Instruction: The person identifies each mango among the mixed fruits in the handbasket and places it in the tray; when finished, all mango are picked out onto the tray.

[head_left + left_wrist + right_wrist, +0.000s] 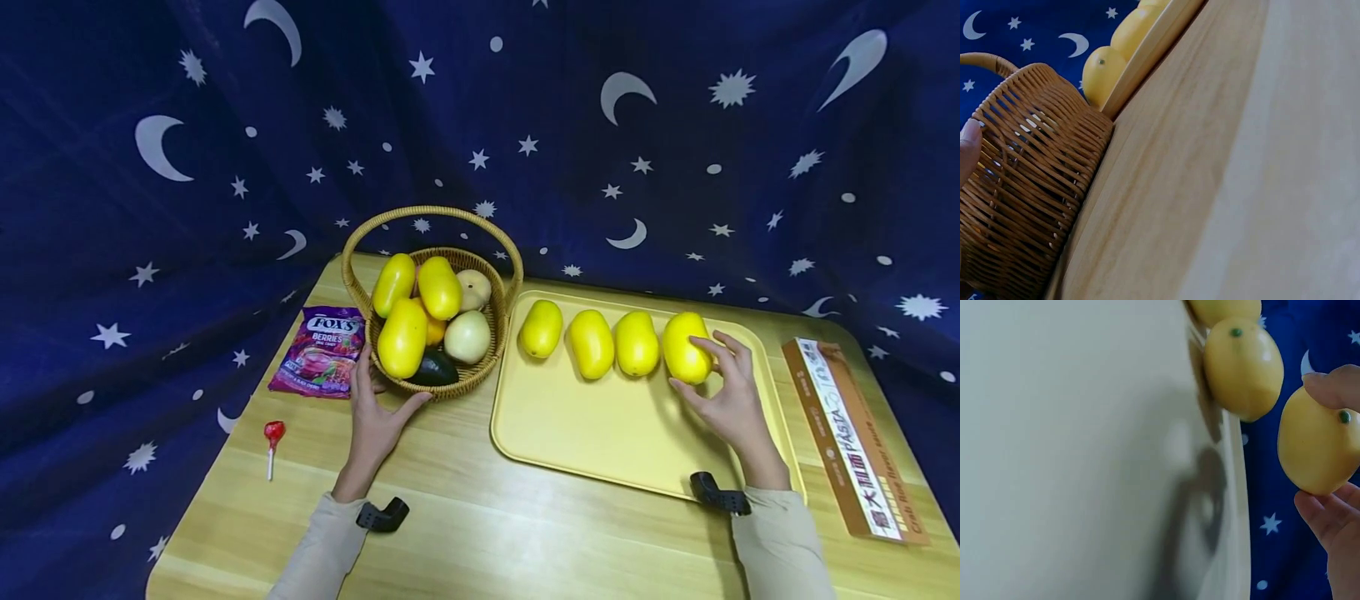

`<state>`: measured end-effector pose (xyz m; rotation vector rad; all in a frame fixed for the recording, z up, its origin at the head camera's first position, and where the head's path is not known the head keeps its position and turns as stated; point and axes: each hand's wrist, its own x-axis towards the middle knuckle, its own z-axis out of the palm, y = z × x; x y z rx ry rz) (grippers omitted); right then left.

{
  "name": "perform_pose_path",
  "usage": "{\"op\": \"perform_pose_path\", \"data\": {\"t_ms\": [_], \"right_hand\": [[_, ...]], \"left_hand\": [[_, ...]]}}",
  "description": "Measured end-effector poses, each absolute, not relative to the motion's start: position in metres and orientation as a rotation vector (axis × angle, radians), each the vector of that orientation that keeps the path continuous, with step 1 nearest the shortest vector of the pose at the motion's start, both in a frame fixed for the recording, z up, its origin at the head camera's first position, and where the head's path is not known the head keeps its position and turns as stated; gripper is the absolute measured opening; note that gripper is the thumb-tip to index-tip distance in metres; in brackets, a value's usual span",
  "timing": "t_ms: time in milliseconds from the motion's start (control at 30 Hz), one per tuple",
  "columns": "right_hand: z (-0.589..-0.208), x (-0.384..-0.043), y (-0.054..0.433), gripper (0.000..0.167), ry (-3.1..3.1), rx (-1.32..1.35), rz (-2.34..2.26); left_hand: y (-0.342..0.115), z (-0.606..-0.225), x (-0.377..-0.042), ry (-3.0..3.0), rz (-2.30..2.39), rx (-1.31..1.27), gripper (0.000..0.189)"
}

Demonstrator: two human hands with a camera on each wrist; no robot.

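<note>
My right hand (731, 400) pinches a yellow mango (686, 348) between thumb and fingers at the right end of a row. In the right wrist view this mango (1316, 444) is raised off the tray, its green stem spot showing. Beside it, three more mangoes (637, 344) lie on the yellow tray (585, 433). My left hand (375, 425) rests against the near left side of a wicker basket (480, 377), thumb and fingers spread and fairly straight. The left wrist view shows only a fingertip against the weave. The basket holds several yellow fruits (402, 337), pale round fruits (467, 337) and a dark green one (435, 367).
A purple candy bag (318, 354) lies left of the basket, with a red lollipop (273, 435) in front of it. An orange-brown pasta box (847, 442) lies right of the tray. Behind the wooden table (450, 517) hangs a dark blue star-patterned cloth (510, 83). The basket's tall handle (431, 211) arches upward.
</note>
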<state>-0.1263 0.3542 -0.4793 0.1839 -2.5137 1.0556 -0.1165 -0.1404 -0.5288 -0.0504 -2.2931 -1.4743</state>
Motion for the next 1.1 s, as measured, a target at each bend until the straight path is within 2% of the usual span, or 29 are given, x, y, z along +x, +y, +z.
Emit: {"op": "perform_pose_path", "data": {"t_ms": [933, 1100], "right_hand": [[-0.501, -0.137, 0.375, 0.071, -2.741, 0.152, 1.007], [-0.500, -0.139, 0.374, 0.065, -2.734, 0.178, 1.038]], "left_hand": [[-0.141, -0.530, -0.117, -2.283, -1.475, -0.066, 0.117], [-0.141, -0.531, -0.117, -2.277, -1.473, -0.076, 0.117]]}}
